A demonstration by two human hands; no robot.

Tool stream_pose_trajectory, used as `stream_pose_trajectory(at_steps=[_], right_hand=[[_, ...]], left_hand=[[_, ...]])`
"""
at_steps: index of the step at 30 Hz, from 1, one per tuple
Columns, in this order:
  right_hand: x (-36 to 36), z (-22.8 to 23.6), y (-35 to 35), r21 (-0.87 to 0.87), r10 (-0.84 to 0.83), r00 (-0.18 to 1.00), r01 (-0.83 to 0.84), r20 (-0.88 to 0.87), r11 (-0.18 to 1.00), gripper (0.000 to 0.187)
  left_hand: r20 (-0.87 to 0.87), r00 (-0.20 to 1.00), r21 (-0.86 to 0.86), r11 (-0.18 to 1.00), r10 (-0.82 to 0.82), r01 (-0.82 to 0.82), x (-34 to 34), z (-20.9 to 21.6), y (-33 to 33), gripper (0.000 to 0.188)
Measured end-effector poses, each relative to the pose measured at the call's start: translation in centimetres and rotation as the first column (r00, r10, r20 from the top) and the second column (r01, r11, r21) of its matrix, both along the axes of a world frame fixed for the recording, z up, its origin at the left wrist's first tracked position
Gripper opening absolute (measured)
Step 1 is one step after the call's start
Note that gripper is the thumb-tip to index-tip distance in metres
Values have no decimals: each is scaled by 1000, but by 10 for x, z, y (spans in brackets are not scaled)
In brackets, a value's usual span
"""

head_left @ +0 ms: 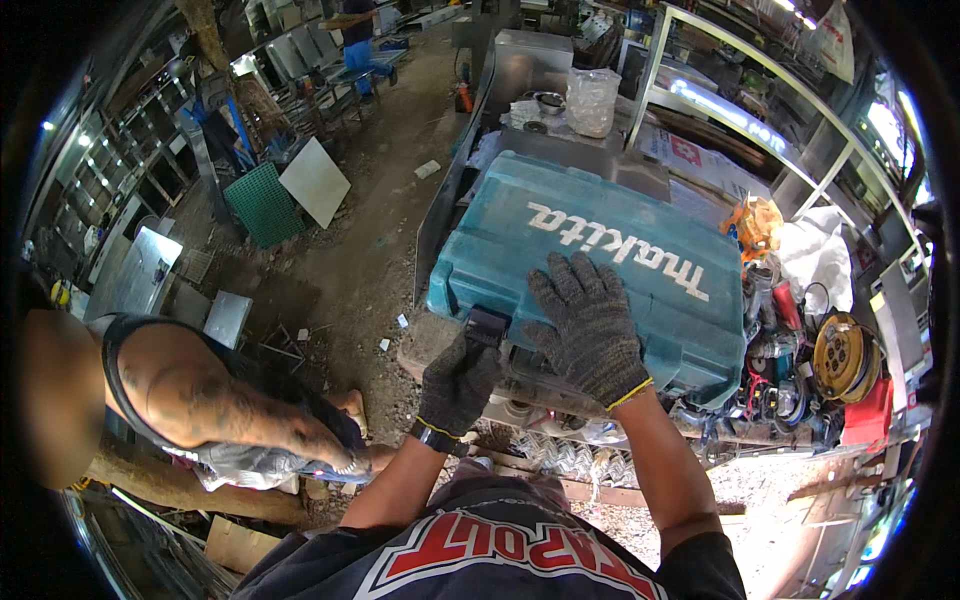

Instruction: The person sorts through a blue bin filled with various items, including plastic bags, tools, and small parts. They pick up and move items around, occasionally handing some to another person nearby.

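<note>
A teal hard plastic tool case [480,240] with white lettering lies on a workbench, its lid down. My right hand [588,325], in a dark grey knit glove with a yellow cuff edge, rests flat on the lid with its fingers spread. At the near left edge of the case my left hand [460,382], gloved alike, is curled against a black latch [487,327]. Its fingertips are partly hidden, but the thumb and fingers close around the latch.
Right of the case lie power tools and cables, a yellow reel [843,357] and a red box [868,412]. A metal frame [740,45] rises behind. A clear plastic-wrapped bundle [593,102] stands beyond the case. Another person's arm [230,400] is close at left.
</note>
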State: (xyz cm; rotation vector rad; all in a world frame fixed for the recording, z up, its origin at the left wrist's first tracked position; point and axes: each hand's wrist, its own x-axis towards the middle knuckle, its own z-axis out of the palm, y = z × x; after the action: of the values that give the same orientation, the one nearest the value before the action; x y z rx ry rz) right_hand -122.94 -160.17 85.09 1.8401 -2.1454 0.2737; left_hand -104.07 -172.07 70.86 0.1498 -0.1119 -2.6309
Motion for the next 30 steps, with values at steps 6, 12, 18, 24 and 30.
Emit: stream_pose_trajectory(at_steps=[6, 12, 18, 24, 30], right_hand=[[-1, -2, -5, -39, 14, 1000, -13, 10, 999, 65], [2, 0, -9, -75, 32, 997, -26, 69, 997, 66], [-9, -26, 0, -271, 28, 976, 33, 218, 962, 66], [-6, -9, 2, -85, -16, 986, 31, 165, 996, 56], [-1, -15, 72, -661, 400, 779, 26, 483, 750, 40]], left_hand=[[258, 935, -338, 929, 243, -148, -23, 16, 2, 32], [493, 660, -512, 802, 567, -307, -46, -37, -6, 50], [570, 538, -552, 774, 621, -309, -93, -104, -5, 53], [623, 455, -712, 702, 636, -8, -69, -118, 7, 50], [797, 507, -594, 276, 328, 755, -35, -142, 71, 47]])
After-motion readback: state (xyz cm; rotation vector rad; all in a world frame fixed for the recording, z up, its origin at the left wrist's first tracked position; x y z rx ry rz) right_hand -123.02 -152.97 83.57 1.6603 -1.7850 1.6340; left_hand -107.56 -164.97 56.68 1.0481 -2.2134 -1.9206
